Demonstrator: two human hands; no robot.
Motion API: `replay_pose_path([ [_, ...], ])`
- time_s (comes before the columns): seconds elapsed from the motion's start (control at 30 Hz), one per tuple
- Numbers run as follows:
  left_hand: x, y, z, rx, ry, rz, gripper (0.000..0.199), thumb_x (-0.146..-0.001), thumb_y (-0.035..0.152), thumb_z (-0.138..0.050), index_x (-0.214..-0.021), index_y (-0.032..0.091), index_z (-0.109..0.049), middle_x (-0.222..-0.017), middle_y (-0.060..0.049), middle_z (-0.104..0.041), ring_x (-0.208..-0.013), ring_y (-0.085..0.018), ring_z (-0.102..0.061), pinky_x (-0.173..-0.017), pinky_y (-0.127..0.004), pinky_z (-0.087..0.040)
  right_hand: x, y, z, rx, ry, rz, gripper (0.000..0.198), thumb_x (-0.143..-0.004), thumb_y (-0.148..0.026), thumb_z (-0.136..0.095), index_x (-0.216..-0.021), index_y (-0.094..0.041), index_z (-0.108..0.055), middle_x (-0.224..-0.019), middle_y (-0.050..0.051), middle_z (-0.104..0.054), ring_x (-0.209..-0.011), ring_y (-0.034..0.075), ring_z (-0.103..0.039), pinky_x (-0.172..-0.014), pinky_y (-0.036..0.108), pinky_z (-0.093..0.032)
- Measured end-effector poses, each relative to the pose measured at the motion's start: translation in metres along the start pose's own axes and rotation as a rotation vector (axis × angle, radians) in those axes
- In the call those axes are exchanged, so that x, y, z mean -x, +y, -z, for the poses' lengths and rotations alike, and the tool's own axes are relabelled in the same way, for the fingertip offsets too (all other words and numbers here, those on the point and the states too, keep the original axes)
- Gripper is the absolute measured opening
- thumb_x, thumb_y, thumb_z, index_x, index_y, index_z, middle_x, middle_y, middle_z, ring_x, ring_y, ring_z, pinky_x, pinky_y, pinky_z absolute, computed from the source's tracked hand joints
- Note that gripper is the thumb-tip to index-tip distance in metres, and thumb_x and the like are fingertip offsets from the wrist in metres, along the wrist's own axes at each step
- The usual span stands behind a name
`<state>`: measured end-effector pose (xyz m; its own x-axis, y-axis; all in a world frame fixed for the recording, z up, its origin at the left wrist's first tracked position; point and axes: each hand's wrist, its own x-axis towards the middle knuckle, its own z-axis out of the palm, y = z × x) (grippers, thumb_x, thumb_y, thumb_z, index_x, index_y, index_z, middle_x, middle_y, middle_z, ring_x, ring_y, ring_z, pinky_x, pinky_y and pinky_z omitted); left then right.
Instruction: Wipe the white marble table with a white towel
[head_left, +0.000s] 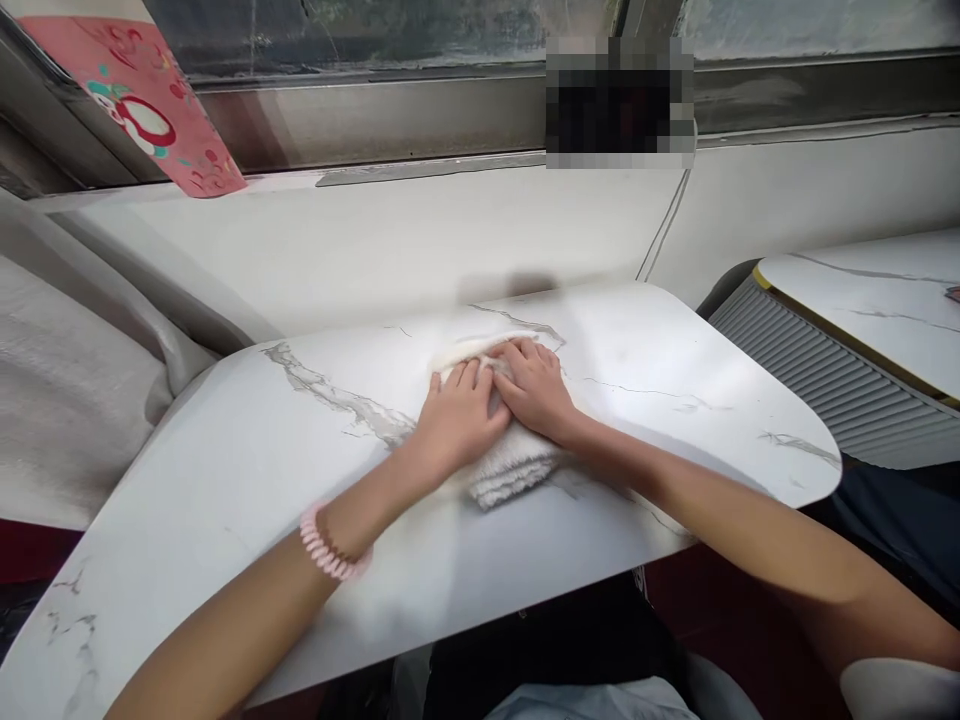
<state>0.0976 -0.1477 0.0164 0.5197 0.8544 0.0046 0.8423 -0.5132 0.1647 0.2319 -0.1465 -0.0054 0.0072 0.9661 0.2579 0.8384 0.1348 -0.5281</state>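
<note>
A folded white towel [514, 470] with a fluffy, looped edge lies on a white marble-patterned table [315, 440]. On the towel's left part rests my left hand [463, 412], palm down, with its fingers spread and pointing at the far side. My right hand [534, 385] presses on the towel from the right, fingers stretched forward and to the left. Both hands touch each other near the thumbs. Their palms are hidden, and they cover much of the towel. A pink coiled band [330, 545] circles my left wrist.
Behind the table stand a white wall [390, 240] and a window sill. A pink printed paper [161, 110] leans at the upper left, and a blurred-out dark object [619, 105] is above. Grey curtain cloth [75, 370] hangs left. Another marble-patterned table [885, 300] stands right.
</note>
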Motion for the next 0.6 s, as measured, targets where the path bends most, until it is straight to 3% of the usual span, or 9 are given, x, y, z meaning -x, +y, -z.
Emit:
replay_pose_path([
  [0.13, -0.031, -0.031, -0.008, 0.082, 0.111, -0.013, 0.048, -0.098, 0.037, -0.031, -0.139, 0.016, -0.043, -0.154, -0.012, -0.039, -0.145, -0.025, -0.03, -0.12, -0.054, -0.016, -0.038, -0.004, -0.017, -0.042, 0.06, -0.1, 0.029, -0.089, -0.026, -0.041, -0.112, -0.022, -0.058, -0.123, 0.009, -0.055, -0.12, 0.026, -0.045, -0.112, 0.049, -0.024],
  [0.27, -0.057, -0.06, -0.011, 0.094, 0.149, -0.068, 0.047, -0.097, 0.037, -0.033, -0.138, 0.018, -0.044, -0.153, -0.011, -0.04, -0.144, -0.023, -0.032, -0.12, -0.052, -0.015, -0.07, -0.009, -0.029, -0.042, 0.086, -0.154, 0.03, -0.09, -0.024, -0.039, -0.112, -0.021, -0.059, -0.124, 0.01, -0.055, -0.122, 0.027, -0.044, -0.112, 0.048, -0.023],
  [0.5, -0.09, -0.094, -0.003, 0.088, 0.153, -0.08, 0.048, -0.098, 0.037, -0.03, -0.14, 0.019, -0.042, -0.153, -0.009, -0.04, -0.143, -0.021, -0.032, -0.12, -0.049, -0.014, -0.112, -0.014, -0.043, -0.053, 0.097, -0.169, 0.031, -0.091, -0.024, -0.039, -0.114, -0.02, -0.061, -0.126, 0.011, -0.055, -0.124, 0.027, -0.042, -0.112, 0.046, -0.022],
  [0.6, -0.096, -0.103, -0.002, 0.087, 0.164, -0.039, 0.048, -0.098, 0.038, -0.03, -0.141, 0.018, -0.042, -0.153, -0.01, -0.04, -0.143, -0.022, -0.031, -0.12, -0.049, -0.015, -0.126, -0.016, -0.049, -0.019, 0.056, -0.112, 0.032, -0.091, -0.026, -0.041, -0.116, -0.021, -0.061, -0.128, 0.011, -0.055, -0.124, 0.028, -0.043, -0.111, 0.049, -0.023],
])
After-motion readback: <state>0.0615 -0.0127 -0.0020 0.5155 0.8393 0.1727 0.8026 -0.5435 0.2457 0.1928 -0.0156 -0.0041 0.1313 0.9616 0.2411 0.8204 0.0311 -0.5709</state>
